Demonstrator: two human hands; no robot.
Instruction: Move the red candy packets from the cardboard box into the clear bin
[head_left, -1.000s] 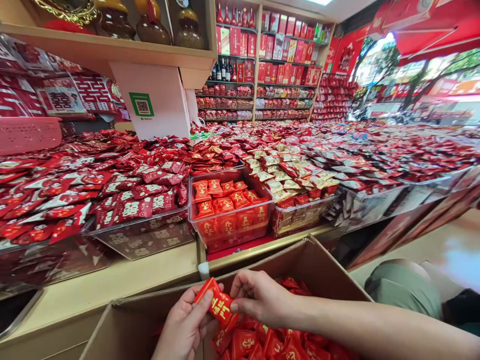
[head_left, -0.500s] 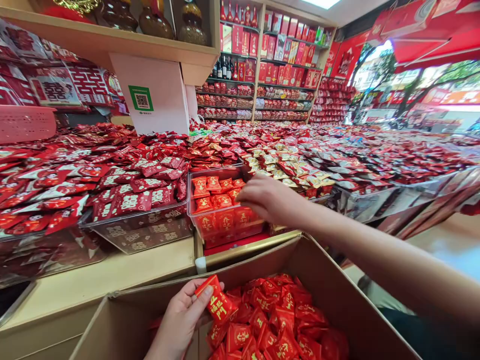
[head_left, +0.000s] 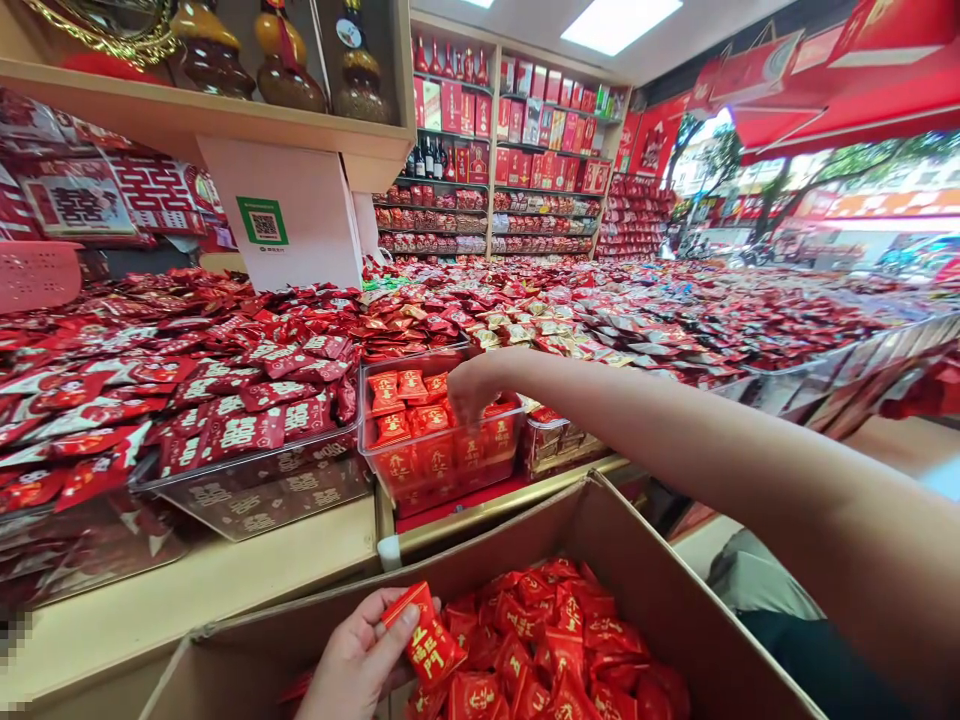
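Observation:
Between the thumb and fingers of my left hand (head_left: 367, 645) is a red candy packet (head_left: 429, 635) with gold characters, held above an open cardboard box (head_left: 637, 590). Loose red packets (head_left: 540, 650) of the same look are heaped in that box. My right hand (head_left: 480, 385) reaches down into a clear plastic bin (head_left: 442, 480), fingers bent and pointing downward. Rows of orange-red packets (head_left: 391, 428) stand in this bin. The right fingertips are partly lost behind the bin's wall, so whether they hold a packet is hidden.
Left of the bin stands a clear tub (head_left: 255, 505) of dark red packets. More heaped packets (head_left: 675, 310) stretch across the counter behind. A white panel with a QR code (head_left: 262, 220) rises at back left, under a wooden shelf (head_left: 225, 120). Gift boxes (head_left: 517, 120) line the far shelves.
My right hand has moved down and slightly left, deeper into the plastic bin. The left hand still holds its packet over the box. The view has shifted a little.

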